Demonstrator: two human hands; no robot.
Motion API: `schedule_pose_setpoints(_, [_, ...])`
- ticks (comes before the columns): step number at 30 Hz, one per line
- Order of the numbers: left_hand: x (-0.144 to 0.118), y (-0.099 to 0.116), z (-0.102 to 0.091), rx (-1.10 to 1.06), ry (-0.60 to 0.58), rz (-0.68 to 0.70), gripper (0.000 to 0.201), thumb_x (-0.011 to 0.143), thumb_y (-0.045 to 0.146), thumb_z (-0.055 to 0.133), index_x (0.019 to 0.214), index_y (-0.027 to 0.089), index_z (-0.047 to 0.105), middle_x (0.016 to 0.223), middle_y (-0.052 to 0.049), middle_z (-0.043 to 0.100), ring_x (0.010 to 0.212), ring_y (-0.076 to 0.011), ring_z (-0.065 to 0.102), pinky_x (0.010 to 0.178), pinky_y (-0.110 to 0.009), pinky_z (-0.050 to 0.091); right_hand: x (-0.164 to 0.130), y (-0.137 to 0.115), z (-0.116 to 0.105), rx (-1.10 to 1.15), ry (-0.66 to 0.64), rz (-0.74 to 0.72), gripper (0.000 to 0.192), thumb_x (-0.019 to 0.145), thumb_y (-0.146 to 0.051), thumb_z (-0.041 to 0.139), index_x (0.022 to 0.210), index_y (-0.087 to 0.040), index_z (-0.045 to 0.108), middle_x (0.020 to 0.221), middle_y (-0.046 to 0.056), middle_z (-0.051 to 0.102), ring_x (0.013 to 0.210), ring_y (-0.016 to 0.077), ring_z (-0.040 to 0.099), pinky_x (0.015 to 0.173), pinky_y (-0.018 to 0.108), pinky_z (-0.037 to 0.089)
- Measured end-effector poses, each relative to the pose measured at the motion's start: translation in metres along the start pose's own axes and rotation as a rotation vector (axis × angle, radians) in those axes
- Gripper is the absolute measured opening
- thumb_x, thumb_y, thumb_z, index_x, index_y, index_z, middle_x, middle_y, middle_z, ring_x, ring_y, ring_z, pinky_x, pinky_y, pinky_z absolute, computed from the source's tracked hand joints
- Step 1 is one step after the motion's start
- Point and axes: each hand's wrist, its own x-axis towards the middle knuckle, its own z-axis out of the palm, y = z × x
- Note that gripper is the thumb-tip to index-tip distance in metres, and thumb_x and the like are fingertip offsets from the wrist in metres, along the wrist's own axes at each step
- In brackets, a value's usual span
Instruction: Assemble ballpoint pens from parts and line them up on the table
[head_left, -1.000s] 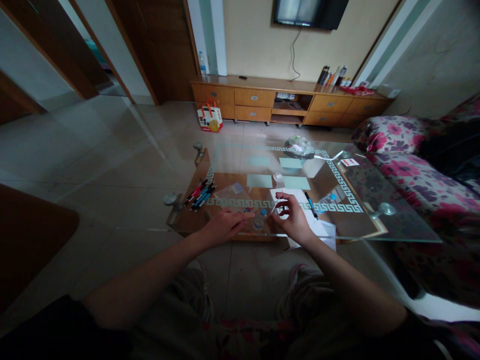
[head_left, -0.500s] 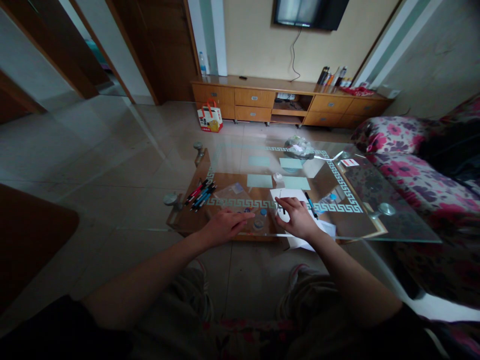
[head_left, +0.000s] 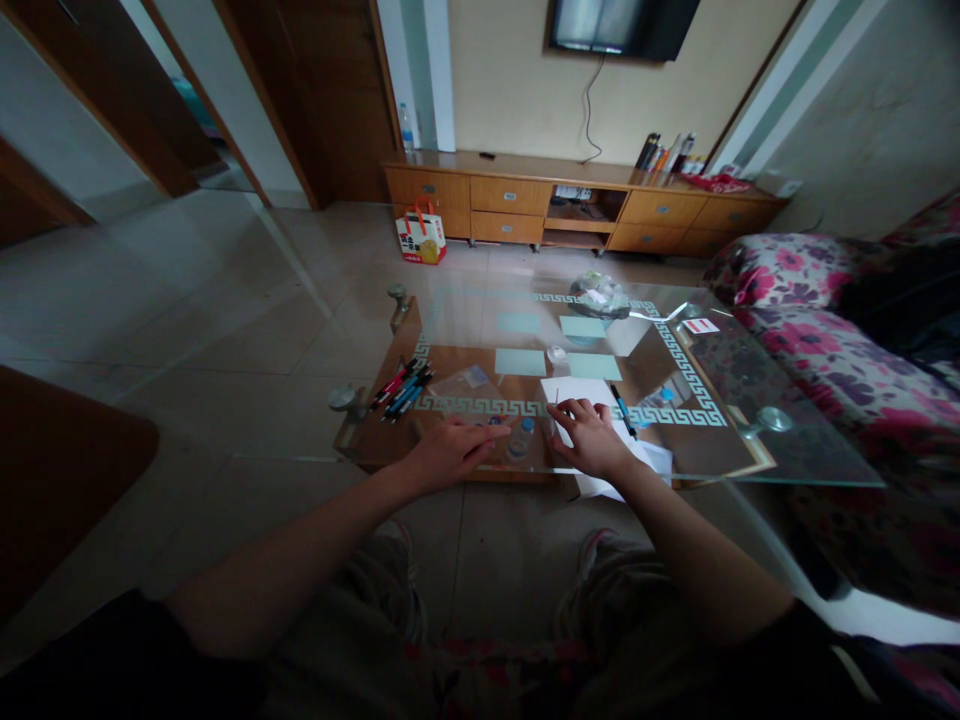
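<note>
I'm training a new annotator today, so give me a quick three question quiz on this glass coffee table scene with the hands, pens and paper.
1. True or false: the right hand rests on the white paper.
2. Which lies nearest the left hand? A, the bundle of pens; B, the small blue-capped bottle; C, the gift bag on the floor.
3. What single item lies on the glass table just right of the white paper?

Key:
1. True; its fingers press down on the sheet.
2. B; the bottle sits just beyond the fingertips, between the two hands.
3. A blue pen, lying alone and slanted.
</note>
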Motion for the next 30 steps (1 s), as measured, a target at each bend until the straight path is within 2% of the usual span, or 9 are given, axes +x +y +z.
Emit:
schedule_pose_setpoints(4, [-0.0003,-0.0013,0.0014,-0.011,0.006,0.000,0.038,0.098,0.029,0.048,0.134,0.030,0.060,0.110,-0.002,0.074,0.082,-0.0168,0.064,0.085,-0.030,0.046,-0.0005,-0.0013,0.0008,-0.040,-0.008,0.022,0.047,0.097,-0.036,0.046,0.142,-0.023,0.049,0.131,0.016,0.054,0.116,0.0331,0.043,0.096,0.049,0.029])
schedule_pose_setpoints(9, [-0.0004,-0.0005,0.0018,-0.002,0.004,-0.016,0.038,0.098,0.030,0.047,0.133,0.030,0.061,0.102,-0.003,0.075,0.082,-0.0177,0.064,0.085,-0.030,0.046,-0.0007,-0.0024,0.0016,-0.046,0.001,0.028,0.044,0.099,-0.033,0.041,0.141,-0.023,0.049,0.133,0.015,0.054,0.116,0.0329,0.043,0.095,0.049,0.029])
schedule_pose_setpoints(16, [-0.0005,-0.0015,0.0035,-0.033,0.021,-0.010,0.038,0.098,0.029,0.048,0.133,0.030,0.061,0.102,-0.003,0.075,0.081,-0.0171,0.063,0.085,-0.030,0.047,-0.0011,-0.0034,0.0025,-0.069,-0.003,0.026,0.046,0.098,-0.031,0.042,0.144,-0.025,0.045,0.136,0.014,0.054,0.117,0.0337,0.042,0.095,0.051,0.029])
schedule_pose_setpoints(30, [0.0003,0.0012,0.0000,0.010,0.021,0.001,0.036,0.099,0.029,0.047,0.132,0.029,0.061,0.105,-0.003,0.074,0.083,-0.0161,0.065,0.087,-0.030,0.048,-0.0012,-0.0041,0.0034,-0.074,-0.005,0.043,0.042,0.099,-0.031,0.042,0.140,-0.026,0.050,0.135,0.014,0.054,0.119,0.0336,0.041,0.095,0.051,0.028])
